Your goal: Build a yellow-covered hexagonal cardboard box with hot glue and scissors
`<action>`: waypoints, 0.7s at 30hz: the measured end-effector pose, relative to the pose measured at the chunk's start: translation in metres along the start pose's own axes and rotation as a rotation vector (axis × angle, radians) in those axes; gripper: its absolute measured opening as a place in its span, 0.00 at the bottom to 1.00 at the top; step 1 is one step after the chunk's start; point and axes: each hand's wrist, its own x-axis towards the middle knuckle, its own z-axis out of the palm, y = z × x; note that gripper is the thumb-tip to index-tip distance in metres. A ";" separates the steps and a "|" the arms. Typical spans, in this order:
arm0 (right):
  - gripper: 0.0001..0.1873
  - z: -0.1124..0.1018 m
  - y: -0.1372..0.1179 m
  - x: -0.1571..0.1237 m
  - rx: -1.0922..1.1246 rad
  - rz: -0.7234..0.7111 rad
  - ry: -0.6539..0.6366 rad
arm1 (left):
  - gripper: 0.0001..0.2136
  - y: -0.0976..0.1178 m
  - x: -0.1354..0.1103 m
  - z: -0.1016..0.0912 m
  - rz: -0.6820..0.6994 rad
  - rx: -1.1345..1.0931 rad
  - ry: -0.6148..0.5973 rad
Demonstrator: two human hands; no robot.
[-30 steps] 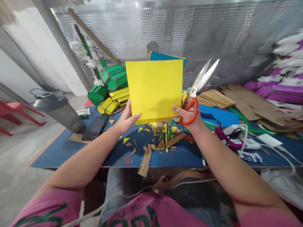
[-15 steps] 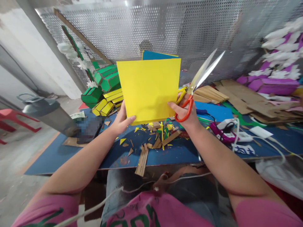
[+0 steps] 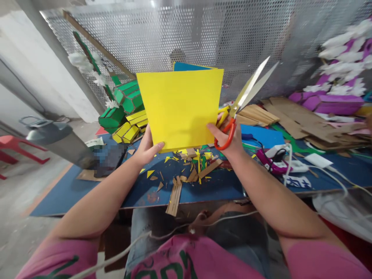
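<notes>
A flat yellow sheet of card (image 3: 180, 108) is held upright in front of me, between both hands. My left hand (image 3: 149, 147) grips its lower left corner, thumb on the near face and fingers behind. My right hand (image 3: 228, 131) pinches the lower right edge under its thumb. Around that same hand hang scissors (image 3: 236, 108) with one orange and one yellow handle; their blades point up and right, slightly parted. Behind the sheet's top edge shows a blue board (image 3: 192, 67) with a yellow border.
Yellow and brown scraps (image 3: 194, 166) litter the blue table (image 3: 139, 193). Green card shapes (image 3: 129, 97) and a grey bottle (image 3: 58, 141) stand left. To the right lie cardboard pieces (image 3: 293, 116), a purple power strip (image 3: 270, 161) with cables, and purple shapes (image 3: 334, 102). Perforated metal (image 3: 247, 31) stands behind.
The yellow card has come a little nearer and its top edge looks wider. The scissors have turned slightly in my right hand. Both hands keep their hold.
</notes>
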 end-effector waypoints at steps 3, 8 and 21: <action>0.31 -0.015 0.000 0.013 0.120 0.042 0.026 | 0.42 -0.007 0.001 -0.015 0.038 0.017 0.027; 0.34 -0.070 -0.008 0.036 -0.011 0.143 -0.260 | 0.42 -0.011 0.004 -0.038 0.041 0.053 0.079; 0.37 -0.144 -0.057 0.029 -0.793 0.177 -0.603 | 0.45 0.000 0.009 -0.028 -0.017 -0.024 0.017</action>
